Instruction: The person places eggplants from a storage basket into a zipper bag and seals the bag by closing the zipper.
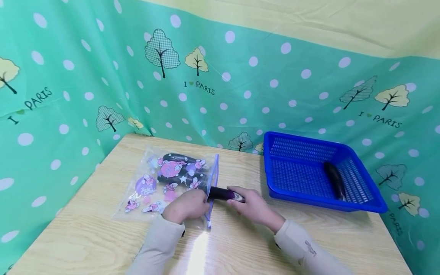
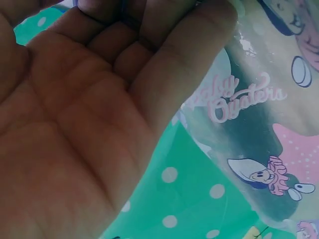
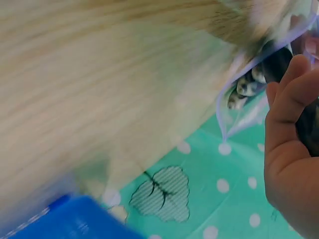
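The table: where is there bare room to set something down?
Bare table lies between bag and blue basket, beyond the right hand, and left of the left sleeve. The bag's mouth is crowded by left hand and eggplant.

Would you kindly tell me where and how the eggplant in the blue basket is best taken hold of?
Probably around its middle, from above and the left in the head view: the eggplant is long and lies beside the right wall of the blue basket, with bare floor on its left and raised sides all round.
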Motion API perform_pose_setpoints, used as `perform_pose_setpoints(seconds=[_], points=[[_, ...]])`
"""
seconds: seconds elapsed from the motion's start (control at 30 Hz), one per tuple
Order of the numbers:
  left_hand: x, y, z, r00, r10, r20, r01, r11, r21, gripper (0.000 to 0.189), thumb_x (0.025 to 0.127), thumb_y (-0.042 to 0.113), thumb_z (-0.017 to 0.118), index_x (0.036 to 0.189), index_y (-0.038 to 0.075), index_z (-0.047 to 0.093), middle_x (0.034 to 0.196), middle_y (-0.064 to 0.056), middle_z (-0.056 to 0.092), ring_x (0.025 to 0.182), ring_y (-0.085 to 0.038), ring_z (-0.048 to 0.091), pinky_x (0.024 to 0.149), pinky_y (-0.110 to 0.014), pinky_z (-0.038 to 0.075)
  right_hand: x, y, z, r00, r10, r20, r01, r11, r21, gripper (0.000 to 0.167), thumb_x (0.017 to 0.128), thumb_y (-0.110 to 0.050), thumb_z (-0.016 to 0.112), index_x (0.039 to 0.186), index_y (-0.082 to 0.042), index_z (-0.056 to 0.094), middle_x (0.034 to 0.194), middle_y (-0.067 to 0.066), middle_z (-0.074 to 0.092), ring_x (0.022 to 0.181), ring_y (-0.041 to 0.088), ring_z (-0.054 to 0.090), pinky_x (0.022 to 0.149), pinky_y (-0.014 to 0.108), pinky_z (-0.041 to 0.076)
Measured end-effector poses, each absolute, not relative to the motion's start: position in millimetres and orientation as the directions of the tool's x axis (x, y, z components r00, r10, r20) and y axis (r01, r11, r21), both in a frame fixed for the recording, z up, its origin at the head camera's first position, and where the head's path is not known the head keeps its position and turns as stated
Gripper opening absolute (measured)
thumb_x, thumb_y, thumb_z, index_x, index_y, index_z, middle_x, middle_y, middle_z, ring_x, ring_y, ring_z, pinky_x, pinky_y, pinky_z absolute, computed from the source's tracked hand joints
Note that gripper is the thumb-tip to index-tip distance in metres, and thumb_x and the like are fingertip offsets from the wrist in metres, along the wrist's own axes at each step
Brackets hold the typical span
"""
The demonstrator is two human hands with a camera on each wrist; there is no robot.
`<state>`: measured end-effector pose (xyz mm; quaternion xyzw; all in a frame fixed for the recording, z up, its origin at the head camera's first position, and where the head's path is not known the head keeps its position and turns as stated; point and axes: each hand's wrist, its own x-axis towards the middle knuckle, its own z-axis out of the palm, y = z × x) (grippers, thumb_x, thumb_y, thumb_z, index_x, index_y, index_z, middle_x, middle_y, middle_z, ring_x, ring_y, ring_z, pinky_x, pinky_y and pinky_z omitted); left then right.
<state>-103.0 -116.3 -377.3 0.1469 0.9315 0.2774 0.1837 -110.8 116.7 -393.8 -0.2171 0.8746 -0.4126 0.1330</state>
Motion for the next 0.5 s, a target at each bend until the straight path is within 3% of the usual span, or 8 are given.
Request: perform_pose_setpoints(seconds=[0.13,0.23,0.4,0.5], points=[[-102,-116,-373,-0.886,0.387,-0.254,0.196,0.811,0.551,0.016,0.092,0.012,0.062,0.076,0.009,0.063,0.071,-0.002,0.056,0.064,-0.019,0.053,0.065,-0.038,0.047,-119,100,-399,-0.873,-0.488,-0.003,-0.327,0.59,-0.738,0.047,0.098,-0.028,0.067,0.138,-0.004,0.059,0.099,0.007,0.072,0.081,0.014,0.065,0.071,0.033,0.053],[-101,-116,-372,-0.885,0.396,-0.246,0.215,0.815,0.537,0.018,0.092,0.012,0.061,0.074,0.009,0.062,0.069,-0.002,0.055,0.062,-0.019,0.052,0.063,-0.038,0.046,-124,89,-402,-0.862,-0.507,0.009,-0.352,0.586,-0.73,0.043,0.098,-0.025,0.067,0.136,-0.006,0.061,0.111,0.009,0.071,0.082,0.015,0.067,0.075,0.035,0.054],[-102,-117,-371,-0.884,0.404,-0.237,0.235,0.82,0.521,0.019,0.092,0.012,0.06,0.073,0.01,0.06,0.07,-0.003,0.055,0.063,-0.02,0.051,0.066,-0.041,0.048,-133,71,-407,-0.859,-0.512,-0.009,-0.364,0.623,-0.693,0.049,0.097,-0.027,0.069,0.14,-0.006,0.058,0.107,0.009,0.072,0.074,0.014,0.066,0.072,0.033,0.054],[-103,-117,-371,-0.881,0.414,-0.23,0.245,0.813,0.528,0.018,0.091,0.011,0.06,0.073,0.009,0.061,0.072,-0.003,0.057,0.065,-0.021,0.052,0.069,-0.042,0.049,-138,62,-412,-0.858,-0.513,0.021,-0.414,0.668,-0.619,0.042,0.095,-0.029,0.071,0.131,-0.007,0.064,0.101,0.004,0.073,0.079,0.011,0.061,0.076,0.032,0.051]])
